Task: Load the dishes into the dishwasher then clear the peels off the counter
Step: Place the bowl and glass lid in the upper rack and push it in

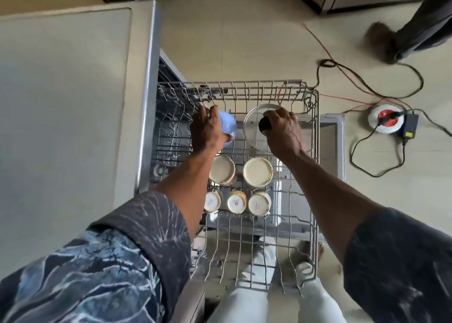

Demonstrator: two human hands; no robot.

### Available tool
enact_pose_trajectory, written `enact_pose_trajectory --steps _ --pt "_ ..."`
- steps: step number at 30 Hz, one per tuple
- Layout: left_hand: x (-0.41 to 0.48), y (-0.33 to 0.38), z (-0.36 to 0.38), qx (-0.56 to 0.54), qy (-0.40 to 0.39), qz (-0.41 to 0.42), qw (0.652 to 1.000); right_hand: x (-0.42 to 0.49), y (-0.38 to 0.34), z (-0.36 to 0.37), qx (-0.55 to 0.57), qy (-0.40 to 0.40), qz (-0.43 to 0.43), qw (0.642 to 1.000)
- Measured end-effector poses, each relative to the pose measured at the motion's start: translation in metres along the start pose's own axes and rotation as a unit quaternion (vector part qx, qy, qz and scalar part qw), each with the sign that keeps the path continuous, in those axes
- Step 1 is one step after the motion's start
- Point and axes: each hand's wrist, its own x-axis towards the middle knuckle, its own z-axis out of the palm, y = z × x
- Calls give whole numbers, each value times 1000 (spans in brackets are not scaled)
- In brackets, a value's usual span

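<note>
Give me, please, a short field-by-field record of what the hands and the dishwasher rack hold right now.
left hand: grips a light-blue bowl at the rack's far end
right hand: fingers curled on the black knob of a glass lid
dishwasher rack: pulled out over the floor
already loaded: two cream bowls and three small cups, all upside down
floor: extension reel with cables plugged in

Our shirt has dark sleeves. The left sleeve (110,261), at 8 o'clock, has blue patches and thin white lines like cracks. The right sleeve (401,261), at 4 o'clock, has faint white streaks. At 6 o'clock our trousers (244,298) are very pale.
</note>
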Motion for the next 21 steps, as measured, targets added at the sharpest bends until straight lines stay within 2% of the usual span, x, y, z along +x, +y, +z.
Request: enact_pose_trajectory --steps 13,21 --pt "23 0 32 40 -9 -12 999 18 7 21 -5 24 12 1000" --pt "24 -4 44 63 -7 -6 998 9 13 25 -17 7 5 1000"
